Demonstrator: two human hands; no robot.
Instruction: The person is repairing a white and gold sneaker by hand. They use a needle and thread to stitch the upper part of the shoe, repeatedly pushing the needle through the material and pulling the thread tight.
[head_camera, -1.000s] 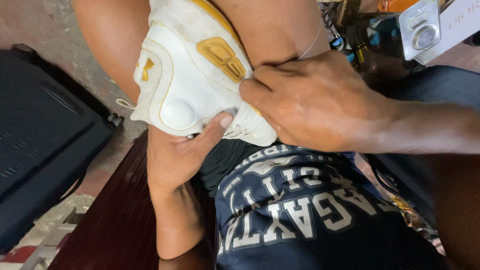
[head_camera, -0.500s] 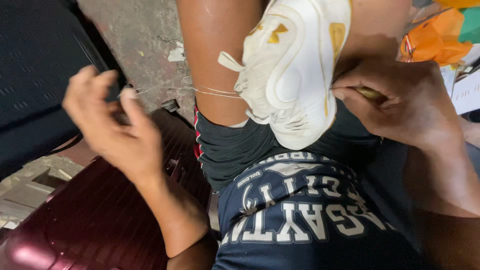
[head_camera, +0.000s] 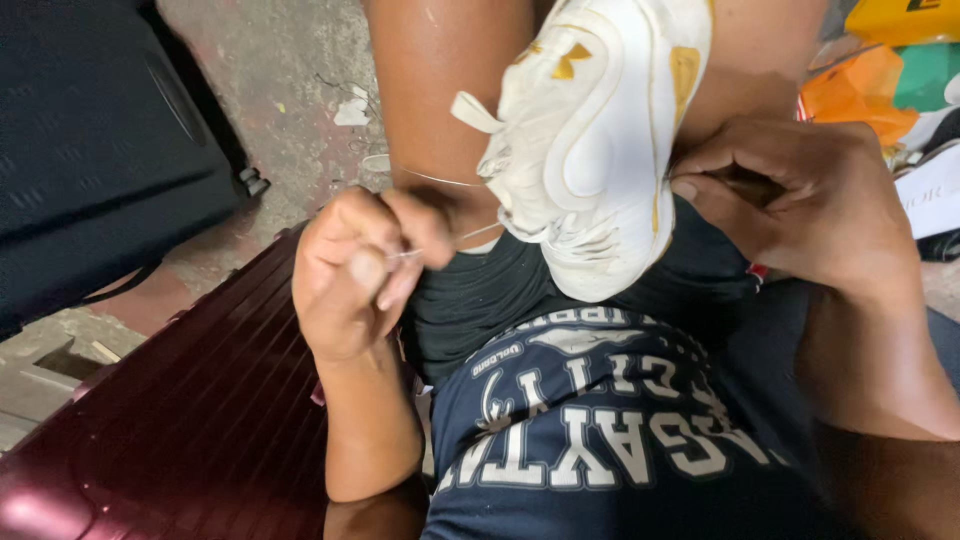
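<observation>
A white sneaker (head_camera: 590, 140) with gold trim lies between my bare knees, its toe pointing toward my lap. My right hand (head_camera: 790, 205) grips the sneaker's right edge with closed fingers. My left hand (head_camera: 355, 270), to the left of the sneaker, pinches a thin pale thread (head_camera: 435, 180) that runs from my fingers across my left thigh to the sneaker's side. I cannot make out a needle.
A dark red hard-shell suitcase (head_camera: 190, 430) lies at lower left, a black suitcase (head_camera: 90, 150) behind it. Orange, yellow and green packages (head_camera: 880, 70) sit at the upper right. Bare concrete floor (head_camera: 290, 80) with scraps lies beyond my knees.
My left hand let go of the sneaker's underside, swung out left pulling the thread, then came back in closer to my thigh. The sneaker shifted to the right of the view.
</observation>
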